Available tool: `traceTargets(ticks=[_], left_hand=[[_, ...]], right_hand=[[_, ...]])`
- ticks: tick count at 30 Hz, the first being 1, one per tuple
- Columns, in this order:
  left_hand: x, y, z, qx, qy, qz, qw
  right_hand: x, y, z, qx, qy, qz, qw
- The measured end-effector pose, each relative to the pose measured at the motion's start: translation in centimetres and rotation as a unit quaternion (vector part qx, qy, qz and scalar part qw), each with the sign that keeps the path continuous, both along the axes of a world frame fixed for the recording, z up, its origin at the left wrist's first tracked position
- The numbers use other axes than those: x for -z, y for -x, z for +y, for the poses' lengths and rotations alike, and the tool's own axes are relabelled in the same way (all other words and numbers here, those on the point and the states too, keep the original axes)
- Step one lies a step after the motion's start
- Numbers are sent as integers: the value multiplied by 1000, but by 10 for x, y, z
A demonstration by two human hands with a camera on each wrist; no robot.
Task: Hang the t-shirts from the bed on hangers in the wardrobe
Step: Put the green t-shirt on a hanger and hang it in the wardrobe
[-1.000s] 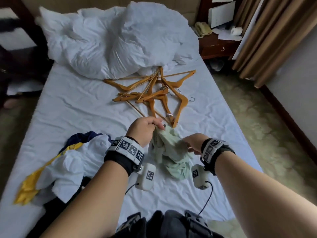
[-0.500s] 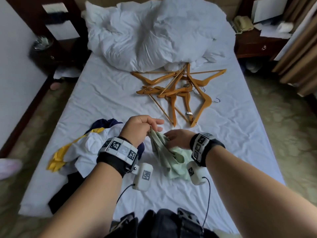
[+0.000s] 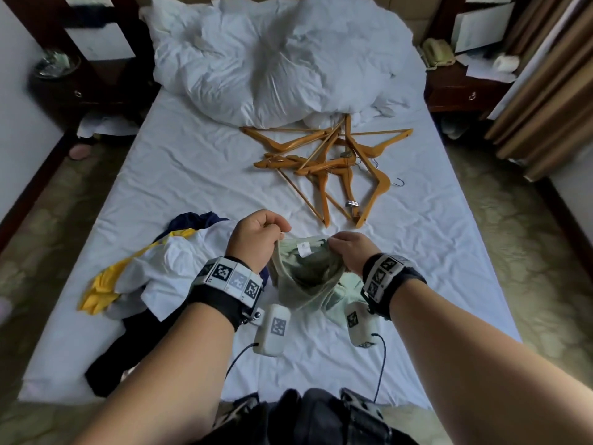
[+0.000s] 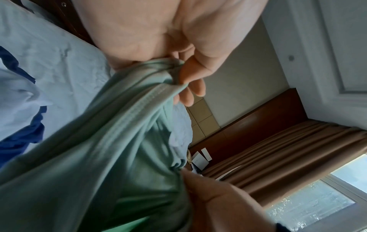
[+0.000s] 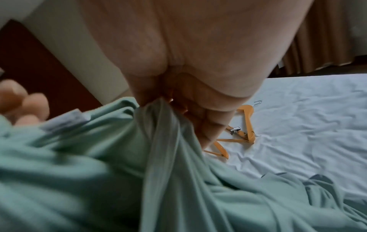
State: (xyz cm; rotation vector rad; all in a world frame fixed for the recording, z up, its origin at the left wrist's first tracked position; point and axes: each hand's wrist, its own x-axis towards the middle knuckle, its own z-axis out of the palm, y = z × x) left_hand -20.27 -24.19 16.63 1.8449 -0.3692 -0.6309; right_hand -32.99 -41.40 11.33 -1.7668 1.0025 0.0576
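the left hand [image 3: 256, 234] is pinching one side of the neck opening of the pale green t-shirt [image 3: 305, 277], fingers curled around a bunched fold of the collar. the right hand [image 3: 348, 252] is pinching the opposite side of the same collar, fingers likewise curled tight on the fabric. the two hands are pulling the neckline apart, so that the white label [image 3: 303, 248] inside is facing up; this is probably serving to find the shirt's orientation and to open the neck for a hanger. the body of the shirt is hanging from the hands and partly resting on the bed [image 3: 192, 175] near its foot. just to the left, a heap of other t-shirts [image 3: 160, 271], white, yellow and navy, is lying on the sheet. farther up the bed, well apart from the hands, a pile of wooden hangers [image 3: 333, 162] is lying crossed over one another, below the crumpled duvet [image 3: 282, 59]. the wardrobe is not showing in any view.
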Motion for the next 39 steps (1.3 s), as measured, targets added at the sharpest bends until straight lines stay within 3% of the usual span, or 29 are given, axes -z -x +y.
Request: traceTargets(ticks=[3, 6, 9, 12, 18, 22, 24, 27, 30, 32, 36, 39], left_hand=[[3, -3, 17, 41, -26, 23, 999], [-2, -18, 31, 133, -86, 51, 986], [-20, -37, 40, 196, -143, -31, 970], [-60, -52, 43, 240, -139, -127, 952], [-144, -75, 44, 229, -157, -280, 919], [-158, -91, 55, 201, -222, -333, 894], [-156, -99, 64, 192, -227, -328, 897], [-165, -109, 70, 173, -165, -267, 934], [-186, -119, 73, 125, 1, -173, 977], [-202, -121, 76, 102, 71, -145, 982], [-225, -115, 89, 87, 116, -164, 976], [-226, -119, 94, 63, 151, -140, 977]], right_hand=[[-25, 2, 17, 1, 52, -1, 999], [-61, 1, 33, -16, 101, 1, 995], [-103, -2, 46, -34, 151, -4, 988], [-143, -4, 55, -9, 163, -55, 985], [-221, -8, 73, -10, 257, -62, 964], [-250, -13, 79, 66, 301, -159, 938], [-257, -15, 81, 91, 316, -175, 928], [-261, -24, 84, 65, 378, -116, 916], [-261, -36, 84, 77, 405, -97, 906], [-260, -42, 86, 72, 427, -83, 897], [-242, -44, 91, 37, 485, 4, 874], [-235, -36, 92, 58, 437, 75, 894]])
